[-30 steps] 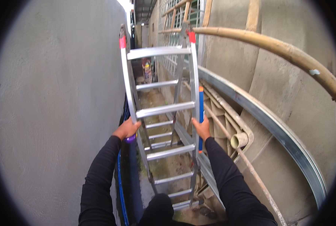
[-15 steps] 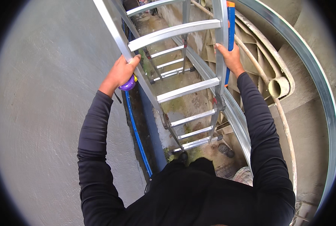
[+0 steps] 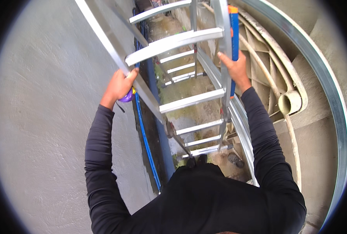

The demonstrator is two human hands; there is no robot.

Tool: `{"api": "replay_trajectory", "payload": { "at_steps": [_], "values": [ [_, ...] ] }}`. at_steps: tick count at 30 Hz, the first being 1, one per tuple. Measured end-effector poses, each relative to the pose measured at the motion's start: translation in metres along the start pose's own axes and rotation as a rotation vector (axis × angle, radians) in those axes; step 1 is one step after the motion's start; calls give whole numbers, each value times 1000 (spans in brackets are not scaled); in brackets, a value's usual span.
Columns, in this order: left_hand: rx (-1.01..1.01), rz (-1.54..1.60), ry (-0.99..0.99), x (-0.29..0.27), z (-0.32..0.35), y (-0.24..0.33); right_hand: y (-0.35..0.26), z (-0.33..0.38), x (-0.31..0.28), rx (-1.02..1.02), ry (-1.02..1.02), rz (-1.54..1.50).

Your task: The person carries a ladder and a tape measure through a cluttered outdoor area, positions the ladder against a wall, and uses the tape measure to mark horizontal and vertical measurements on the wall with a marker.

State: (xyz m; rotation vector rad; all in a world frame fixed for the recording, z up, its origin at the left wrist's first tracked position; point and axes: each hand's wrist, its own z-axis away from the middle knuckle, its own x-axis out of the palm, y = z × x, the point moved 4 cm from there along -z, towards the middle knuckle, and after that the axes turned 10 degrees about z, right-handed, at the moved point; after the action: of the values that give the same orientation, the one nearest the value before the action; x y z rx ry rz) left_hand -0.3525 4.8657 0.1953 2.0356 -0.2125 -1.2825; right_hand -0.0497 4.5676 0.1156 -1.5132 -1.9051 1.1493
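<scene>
The grey plastered wall [image 3: 49, 117] fills your left side, and along its foot runs a narrow strip of ground [image 3: 181, 117]. On that strip your aluminium ladder [image 3: 192, 100] stands with its legs spread, the near foot bar just ahead of your toes, the far one farther along. To the right, past the strip's right edge, a long galvanised metal channel [image 3: 331, 84] sweeps by; inside its curve sits a dirty beige ribbed frame [image 3: 286, 58], with an open round pipe end [image 3: 290, 102] at its near corner. A blue hose [image 3: 144, 136] follows the strip's left edge, close to the wall. A slim blue bar with orange ends [image 3: 234, 35] lies along the outer side of the ladder's right rail. Your right hand [image 3: 237, 70] is closed around that rail and the bar together, thumb toward the rungs. Your left hand [image 3: 121, 85] wraps the left rail, thumb on top, other fingers mostly hidden behind it. Your dark shoes [image 3: 202, 159] show near the foot bar. A small purple roll [image 3: 127, 96] sits just under your left hand; whether the fingers hold it, you cannot tell.
</scene>
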Motion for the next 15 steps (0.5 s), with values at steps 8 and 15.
{"api": "replay_trajectory", "payload": {
  "at_steps": [8, 15],
  "values": [
    [91, -15, 118, -15, -13, -7, -16, -10, 12, -40, -16, 36],
    [5, -137, -17, -67, -167, -87, -2, -77, 66, -192, 113, 153]
  ]
}}
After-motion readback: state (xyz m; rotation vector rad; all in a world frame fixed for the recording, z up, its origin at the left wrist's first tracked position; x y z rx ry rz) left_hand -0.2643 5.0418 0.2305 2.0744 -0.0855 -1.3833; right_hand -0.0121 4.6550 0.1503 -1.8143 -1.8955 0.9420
